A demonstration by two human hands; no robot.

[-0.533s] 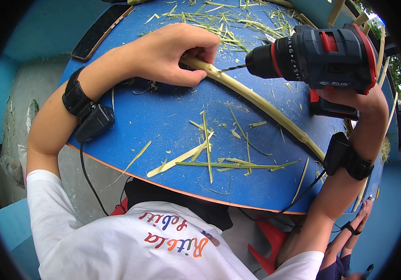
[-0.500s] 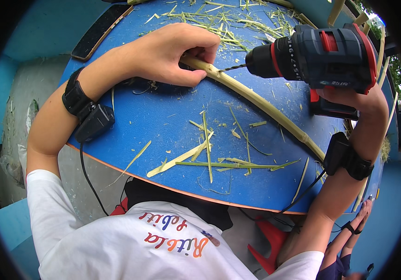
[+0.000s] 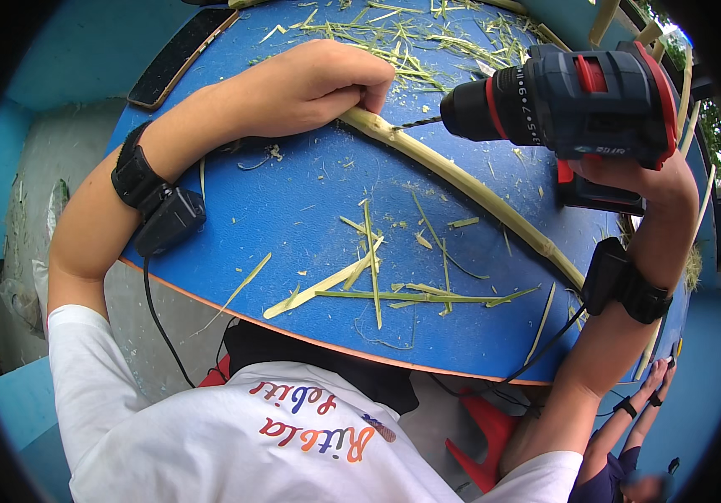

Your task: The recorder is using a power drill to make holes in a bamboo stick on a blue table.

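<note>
A long pale green-yellow cane stalk (image 3: 474, 186) lies slantwise over the blue table, its far end running up to my left hand (image 3: 314, 90). That hand is closed round the stalk's end, with the thumb drawn in beside the fingers. My right hand (image 3: 629, 174) grips the handle of a dark blue, black and red cordless drill (image 3: 591, 101). The drill points left, and its thin bit (image 3: 419, 123) meets the stalk at a joint just beyond my left fingers. Whether the bit has gone into the stalk I cannot tell.
Split green strips (image 3: 427, 296) and shavings litter the blue table (image 3: 293, 205). A dark phone-like slab (image 3: 183, 57) lies at its far left edge. Cables hang from the black wrist devices. At the lower right are another person's hands (image 3: 656, 377).
My left thumb has drawn in toward the fingers, closing the hand's grip on the stalk. The drill has barely moved. The other person's hands have risen slightly and moved apart.
</note>
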